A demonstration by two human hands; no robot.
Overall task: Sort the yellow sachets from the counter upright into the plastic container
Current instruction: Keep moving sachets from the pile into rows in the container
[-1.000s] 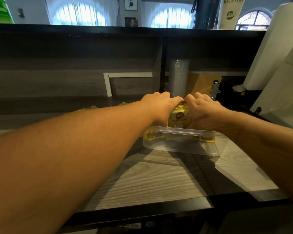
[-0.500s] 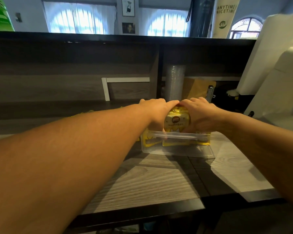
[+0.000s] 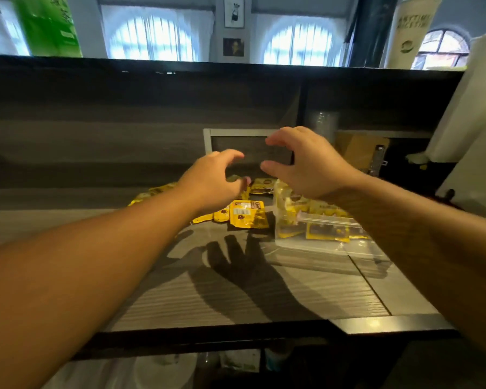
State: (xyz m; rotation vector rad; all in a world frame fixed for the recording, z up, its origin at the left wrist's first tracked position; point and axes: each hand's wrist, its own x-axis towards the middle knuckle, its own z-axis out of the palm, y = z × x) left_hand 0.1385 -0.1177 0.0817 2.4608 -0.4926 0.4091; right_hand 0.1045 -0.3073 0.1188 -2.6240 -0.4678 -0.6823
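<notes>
Near: grey wood-grain desk (image 3: 264,290), bare front, my hand shadows on it.
Mid: clear rectangular plastic container (image 3: 320,242) right of centre, several yellow foil sachets (image 3: 327,230) standing inside. Loose yellow sachets (image 3: 247,214) flat just left of it, more trailing back-left.
Above: left hand (image 3: 211,183) and right hand (image 3: 306,161) both loosely curled, grasping nothing.
I judge: between placements. Next: pinch nearest loose sachet, turn upright, slot beside others.

Loose sachets (image 3: 247,217) partly behind left hand (image 3: 212,183)

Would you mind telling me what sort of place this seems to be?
Probably a café's service counter: yellow sachets lie loose on the counter, stacked clear cups stand in the shelf behind, and a cup-shaped sign rises above.
</notes>
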